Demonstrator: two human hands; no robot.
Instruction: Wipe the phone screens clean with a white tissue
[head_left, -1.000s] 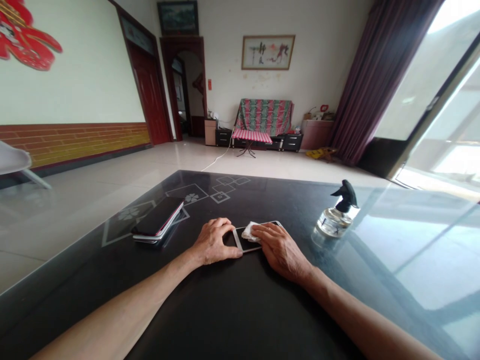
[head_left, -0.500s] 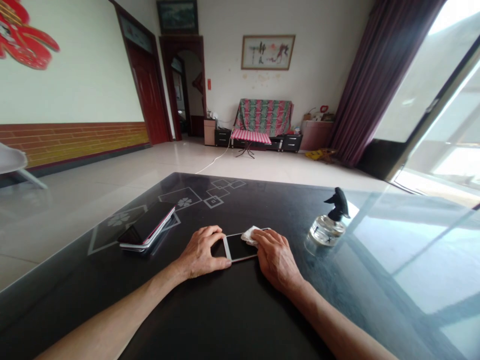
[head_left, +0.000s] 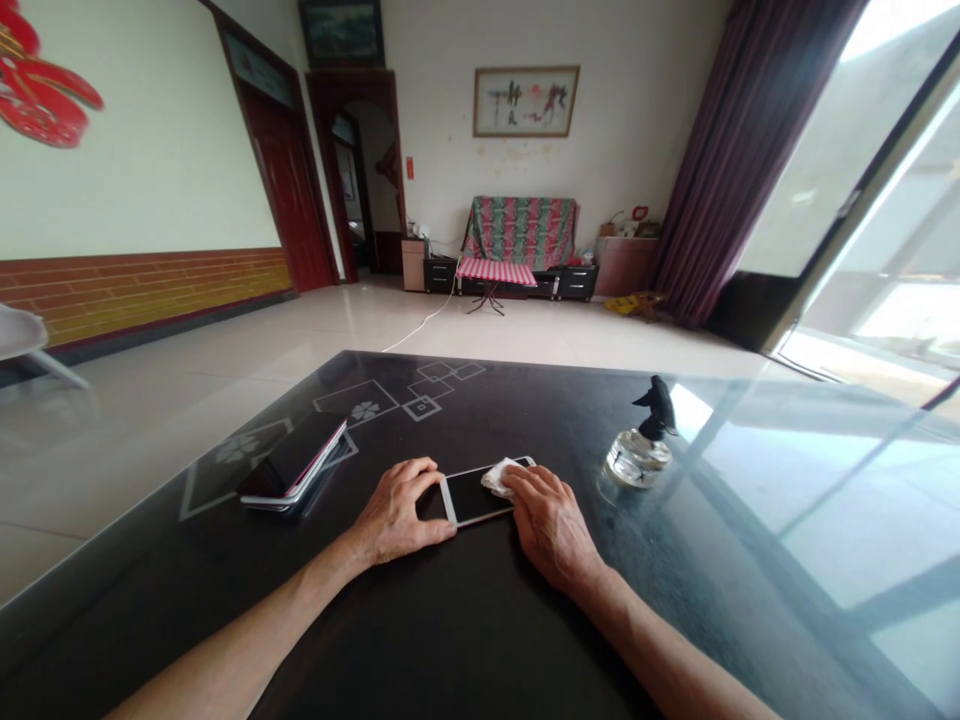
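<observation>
Phone (head_left: 474, 496) lies flat on the bench (head_left: 420, 630), straight ahead of the person, its dark glassy front up and its pale rim showing at the left end. The left hand (head_left: 396, 514) has its grip spanning that end, thumb at the near corner and fingers at the far one, so the phone sits clamped between them. The right hand (head_left: 553, 522) has its fingers drawn together over a white tissue (head_left: 496, 478), pressed on the glass; its thumb is hidden.

The phone looks light, stiff and thin, its front probably slippery and easily cracked by a knock. The edges and corners seem the safest place to take hold. The tissue, crumpled and soft, should give under the fingers and weigh next to nothing.

The bench top is smooth and black, glossy enough to mirror the window, with pale squares and flowers patterned on its far left part. To the left rests a stack of flat slabs (head_left: 294, 466), dark on top with a reddish edge; to the right stands a rounded, see-through spray bottle (head_left: 637, 460) with a black trigger head.
</observation>
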